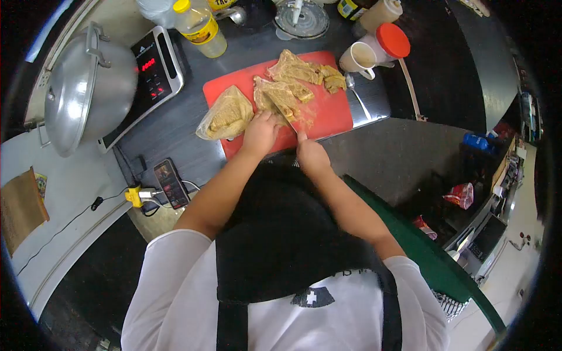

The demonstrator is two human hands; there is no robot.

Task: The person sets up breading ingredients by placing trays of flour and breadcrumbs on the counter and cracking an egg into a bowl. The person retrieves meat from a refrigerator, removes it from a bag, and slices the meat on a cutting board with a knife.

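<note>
On the red cutting board (339, 111) lie slabs of what looks like tan, seasoned meat (275, 92), with narrower strips at their near edge. My right hand (313, 155) is closed around the handle of a knife (285, 119), whose blade points away from me and rests in the meat. Just left of the blade, my left hand (261, 133) has its curled fingers pressed on the near edge of the meat. More of the same meat sits in a clear plastic bag (227, 114) at the board's left side. Further slabs (295, 68) and small pieces (333, 80) lie toward the far right.
A lidded metal pot (93, 88) stands on a lit induction cooker (155, 70) at left. Behind the board are a yellow-capped bottle (202, 32) and a glass lid (301, 22). A mug (358, 60), red-lidded jar (392, 42) and spoon (357, 96) flank its right. A phone (171, 184) lies near-left beside cables.
</note>
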